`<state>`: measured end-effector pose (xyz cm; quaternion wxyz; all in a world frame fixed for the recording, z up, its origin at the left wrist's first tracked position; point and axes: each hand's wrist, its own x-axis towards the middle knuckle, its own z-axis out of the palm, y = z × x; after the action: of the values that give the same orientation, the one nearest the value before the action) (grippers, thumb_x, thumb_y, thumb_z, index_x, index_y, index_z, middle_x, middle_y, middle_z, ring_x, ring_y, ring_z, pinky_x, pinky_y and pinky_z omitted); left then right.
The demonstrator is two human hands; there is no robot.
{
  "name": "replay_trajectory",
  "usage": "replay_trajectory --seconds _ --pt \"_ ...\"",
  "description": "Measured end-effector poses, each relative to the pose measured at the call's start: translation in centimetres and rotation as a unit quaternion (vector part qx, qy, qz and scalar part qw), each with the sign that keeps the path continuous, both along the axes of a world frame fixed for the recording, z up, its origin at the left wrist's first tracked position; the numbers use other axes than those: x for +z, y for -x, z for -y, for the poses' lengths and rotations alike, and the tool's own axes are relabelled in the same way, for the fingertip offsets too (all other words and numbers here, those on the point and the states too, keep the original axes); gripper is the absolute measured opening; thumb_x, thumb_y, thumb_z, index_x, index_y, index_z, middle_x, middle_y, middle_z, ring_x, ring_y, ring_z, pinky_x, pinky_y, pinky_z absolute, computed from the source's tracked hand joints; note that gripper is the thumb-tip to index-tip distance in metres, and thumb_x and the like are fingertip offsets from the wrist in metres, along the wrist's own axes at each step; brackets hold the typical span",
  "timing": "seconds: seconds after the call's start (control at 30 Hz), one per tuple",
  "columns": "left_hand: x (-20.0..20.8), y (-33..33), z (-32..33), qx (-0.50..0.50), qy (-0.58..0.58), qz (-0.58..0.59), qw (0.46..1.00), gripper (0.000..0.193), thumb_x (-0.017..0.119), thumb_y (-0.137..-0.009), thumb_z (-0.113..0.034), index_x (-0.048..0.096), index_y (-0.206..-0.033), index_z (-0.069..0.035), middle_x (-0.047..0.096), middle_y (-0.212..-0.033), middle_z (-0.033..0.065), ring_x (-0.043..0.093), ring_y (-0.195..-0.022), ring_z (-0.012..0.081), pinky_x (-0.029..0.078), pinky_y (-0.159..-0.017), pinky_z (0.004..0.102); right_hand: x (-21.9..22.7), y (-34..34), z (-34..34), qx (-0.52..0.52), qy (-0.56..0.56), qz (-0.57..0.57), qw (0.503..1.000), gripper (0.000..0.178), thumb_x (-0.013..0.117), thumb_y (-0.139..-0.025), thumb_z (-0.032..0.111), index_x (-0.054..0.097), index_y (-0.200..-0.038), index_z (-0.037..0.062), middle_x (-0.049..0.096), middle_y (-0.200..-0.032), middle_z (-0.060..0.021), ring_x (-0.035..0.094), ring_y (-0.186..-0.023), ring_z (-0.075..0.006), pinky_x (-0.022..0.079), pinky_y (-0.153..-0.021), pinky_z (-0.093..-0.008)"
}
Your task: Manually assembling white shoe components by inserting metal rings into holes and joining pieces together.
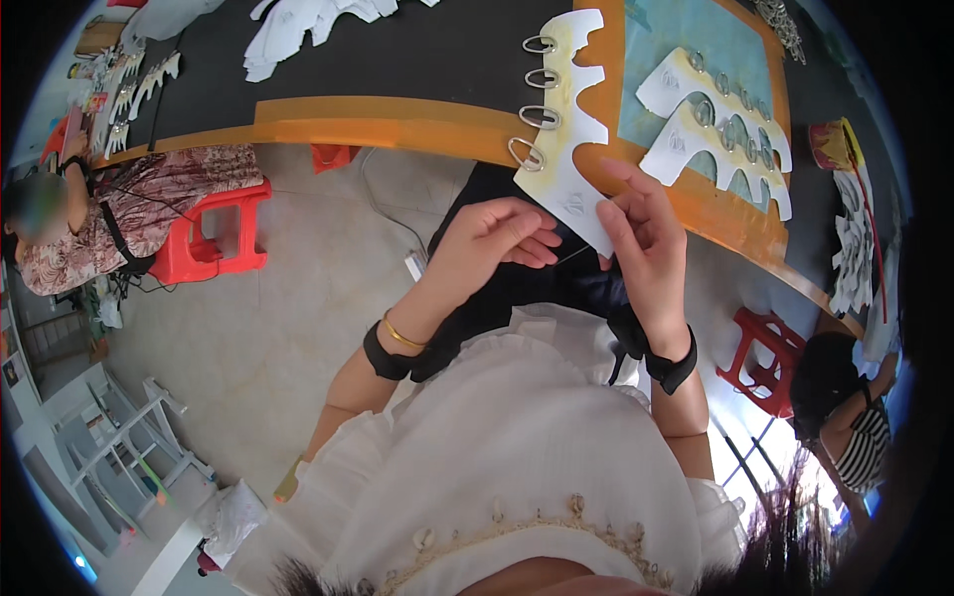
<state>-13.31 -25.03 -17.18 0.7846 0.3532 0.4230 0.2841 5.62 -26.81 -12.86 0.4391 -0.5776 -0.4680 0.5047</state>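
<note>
A white scalloped card with pale yellow patches reaches over the table's near edge, and several metal rings sit along its left side. My right hand pinches the card's lower tip between thumb and fingers. Just left of that tip is my left hand, apart from the card, its fingers curled in and the thumb laid against the index finger. Whatever those fingers may hold is too small to make out. A thin line, perhaps thread, runs between the two hands over my dark lap.
Two similar ringed cards lie on a blue-green sheet to the right. White cut pieces are piled at the back. Orange tape borders the dark table. Other people sit at both sides, near red stools.
</note>
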Motion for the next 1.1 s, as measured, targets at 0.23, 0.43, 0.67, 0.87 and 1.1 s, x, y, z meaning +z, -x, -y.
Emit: replay_trajectory --seconds 0.23,0.43,0.67,0.87,1.1 --pt "-0.1 -0.6 -1.4 0.066 0.169 0.200 0.963 0.026 0.042 -0.100 -0.020 0.055 -0.110 0.001 0.062 -0.110 0.0128 0.062 -0.099 0.0208 0.051 -0.090 0.0342 0.6 -2.0 1.6 0.055 0.107 0.041 0.992 0.032 0.056 -0.091 0.003 0.055 -0.123 0.0053 0.051 -0.071 0.0035 0.044 -0.060 -0.0016 0.035 -0.052 -0.0166" --pt "-1.8 -1.8 -1.0 0.025 0.235 0.327 0.915 0.030 0.044 -0.098 -0.016 0.050 -0.124 -0.001 0.057 -0.121 0.0089 0.056 -0.108 0.0168 0.045 -0.096 0.0339 -0.6 -2.2 2.1 0.007 0.000 0.008 1.000 0.034 0.059 -0.089 0.002 0.055 -0.122 0.0056 0.059 -0.081 0.0008 0.051 -0.070 -0.0059 0.042 -0.061 -0.0207" --pt "-2.6 -1.7 -1.2 -0.011 0.244 0.373 0.895 0.025 0.046 -0.097 -0.015 0.052 -0.118 -0.002 0.059 -0.112 0.0073 0.057 -0.099 0.0158 0.049 -0.087 0.0319 -0.5 -1.0 1.4 0.010 -0.049 0.076 0.996 0.032 0.070 -0.080 0.001 0.061 -0.110 0.0049 0.064 -0.088 -0.0030 0.054 -0.071 -0.0074 0.044 -0.063 -0.0211" --pt "-0.8 -2.1 -0.7 -0.014 0.192 0.342 0.920 0.026 0.047 -0.097 -0.013 0.052 -0.120 -0.002 0.059 -0.114 0.0072 0.058 -0.102 0.0156 0.049 -0.088 0.0314 -0.1 -2.3 1.5 0.001 -0.024 0.084 0.996 0.030 0.071 -0.079 0.001 0.062 -0.107 0.0043 0.067 -0.088 -0.0054 0.056 -0.075 -0.0054 0.045 -0.062 -0.0195" --pt "0.6 -1.1 -1.7 -0.031 0.115 0.220 0.968 0.025 0.048 -0.096 -0.012 0.055 -0.118 -0.001 0.062 -0.110 0.0066 0.060 -0.098 0.0145 0.049 -0.088 0.0328 0.6 -2.9 0.8 -0.013 -0.082 0.143 0.986 0.023 0.073 -0.077 0.003 0.063 -0.097 0.0042 0.068 -0.089 -0.0040 0.062 -0.077 -0.0102 0.047 -0.062 -0.0224"
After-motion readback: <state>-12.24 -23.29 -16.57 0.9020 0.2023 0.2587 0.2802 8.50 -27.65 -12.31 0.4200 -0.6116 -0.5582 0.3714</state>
